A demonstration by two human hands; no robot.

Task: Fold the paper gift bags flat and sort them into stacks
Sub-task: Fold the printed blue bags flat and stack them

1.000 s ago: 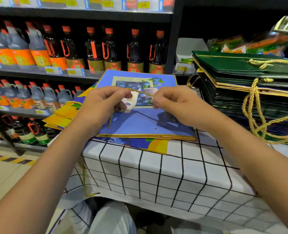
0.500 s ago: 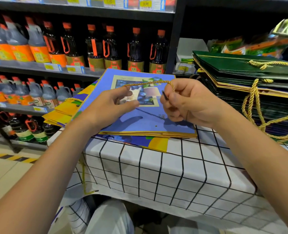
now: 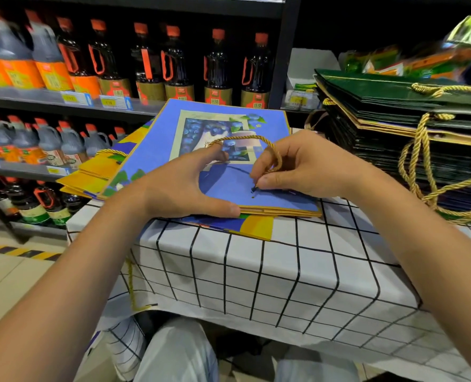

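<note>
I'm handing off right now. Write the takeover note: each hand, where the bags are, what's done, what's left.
Left hand: open, resting on the top blue gift bag, thumb at its near edge, forefinger by the gold cord handle.
Right hand: pinching the dark tip of that cord at a hole near the bag's near edge.
Bags: the blue bag lies flat on the blue and yellow stack on the checked tablecloth; the green stack stands to the right.
Done: top bag flattened, both stacks started.
Left: finish with the cord, square the bag on its stack.
</note>
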